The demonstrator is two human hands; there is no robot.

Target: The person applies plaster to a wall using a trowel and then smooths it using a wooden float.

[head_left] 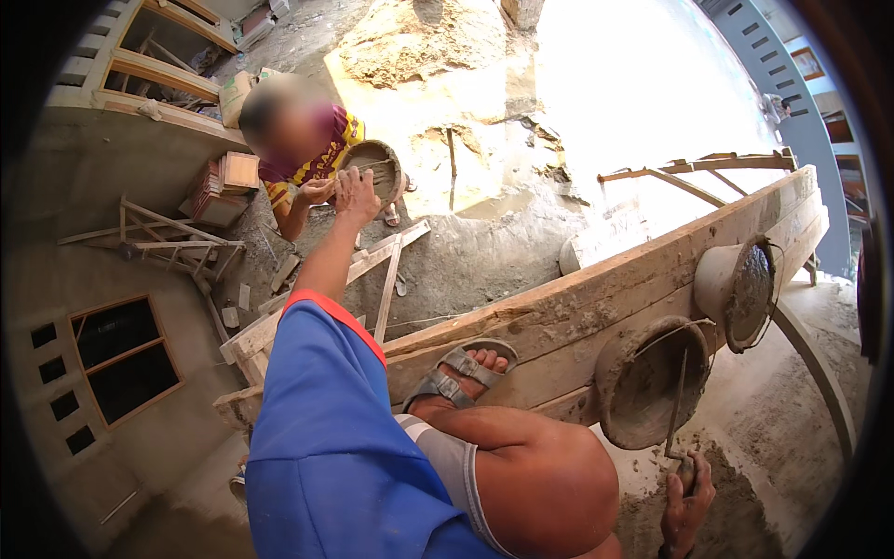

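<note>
My left arm stretches down past the planks, and my left hand (357, 194) is closed at the thin handle of a mortar-stained bucket (399, 188). A co-worker's hand (317, 192) is right beside mine at the same bucket. Low on the right, my right hand (687, 503) grips a trowel (678, 410) by its handle. The trowel's blade points up across the mouth of a second bucket (610, 396), coated in grey mortar and standing on the planks. Farther along stands a third bucket (712, 279) with wet mortar inside.
My sandalled foot (461, 374) rests on the scaffold planks (577, 307), which run from lower left to upper right. Below stands a co-worker (317, 154). Wooden trestles (177, 238), stacked bricks or tiles (222, 191) and a sand heap (424, 42) lie beyond. A plastered wall (745, 494) is at right.
</note>
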